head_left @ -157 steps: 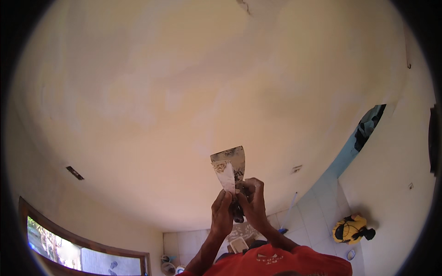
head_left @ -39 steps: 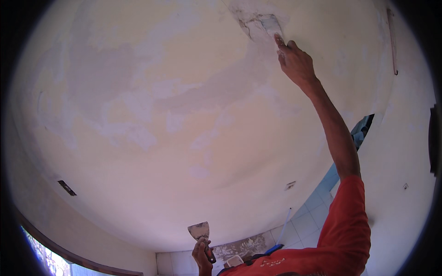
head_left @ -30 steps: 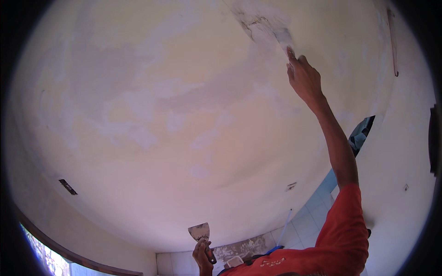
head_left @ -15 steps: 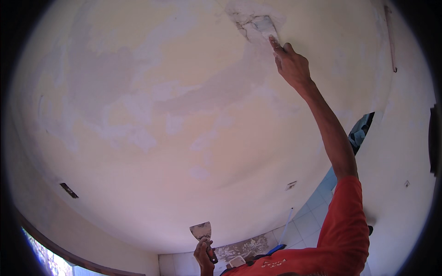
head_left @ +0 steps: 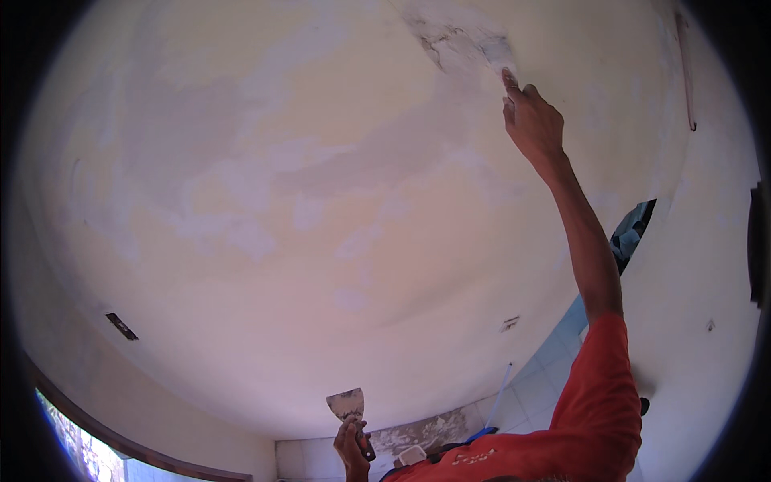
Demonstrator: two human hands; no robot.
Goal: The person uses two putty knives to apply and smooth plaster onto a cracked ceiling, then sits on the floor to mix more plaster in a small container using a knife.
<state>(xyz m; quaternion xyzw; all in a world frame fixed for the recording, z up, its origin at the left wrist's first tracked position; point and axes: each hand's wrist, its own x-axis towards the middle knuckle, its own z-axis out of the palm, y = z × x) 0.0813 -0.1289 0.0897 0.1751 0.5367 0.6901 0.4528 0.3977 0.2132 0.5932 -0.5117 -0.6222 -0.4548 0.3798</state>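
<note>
High on the wall, my right hand (head_left: 534,124) is closed around a putty knife (head_left: 497,55), its index finger stretched along the whitish blade. The blade lies against the wall at the right side of a rough, cracked patch (head_left: 446,46) smeared with pale filler. The handle is mostly hidden in my palm. Low in the view, my left hand (head_left: 351,450) grips a second putty knife (head_left: 345,404) by its dark and red handle. This one points upward, its broad blade spotted with residue and apart from the work patch.
Greyish repair patches (head_left: 369,153) spread over the yellowish wall (head_left: 321,265). A slot-shaped wall box (head_left: 121,326) is at left, another small box (head_left: 510,324) at right. Below are a blue-handled broom (head_left: 499,395), a white container (head_left: 412,455) and tiles (head_left: 526,394). A window (head_left: 80,442) shows lower left.
My right hand has slid the putty knife rightward and slightly down along the wall, off the middle of the cracked patch. My left hand has shifted slightly left with its knife.
</note>
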